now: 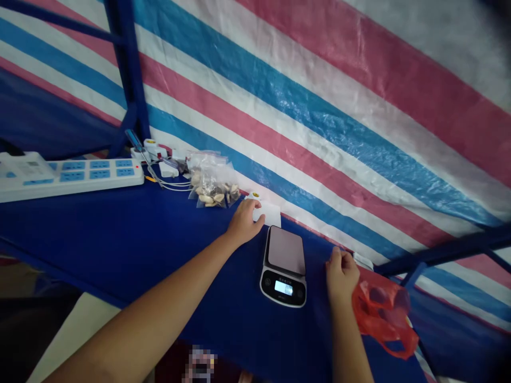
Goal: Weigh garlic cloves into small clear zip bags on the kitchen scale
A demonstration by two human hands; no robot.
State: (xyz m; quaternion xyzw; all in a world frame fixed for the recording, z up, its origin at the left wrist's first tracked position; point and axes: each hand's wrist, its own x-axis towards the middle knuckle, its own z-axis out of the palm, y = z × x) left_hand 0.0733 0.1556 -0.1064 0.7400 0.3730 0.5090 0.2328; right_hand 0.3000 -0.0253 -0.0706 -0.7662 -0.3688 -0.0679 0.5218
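Observation:
A kitchen scale (284, 266) with a lit display lies on the blue table between my hands. My left hand (245, 221) is beyond its upper left corner, thumb and fingers apart with nothing seen between them. A white flat piece (271, 214), perhaps paper or a box, is just behind that hand. To the right of the scale, my right hand (342, 274) has its fingers curled together at the near-left edge of a red plastic bag (385, 303). The fingertips are partly hidden, but red film shows on both sides of them.
Small clear zip bags (211, 183) of pale dried pieces lie at the back, left of my left hand. A white power strip (99, 175), cables and a blue-handled screwdriver (136, 141) are farther left. A striped tarp (279, 122) hangs behind the table (151, 229).

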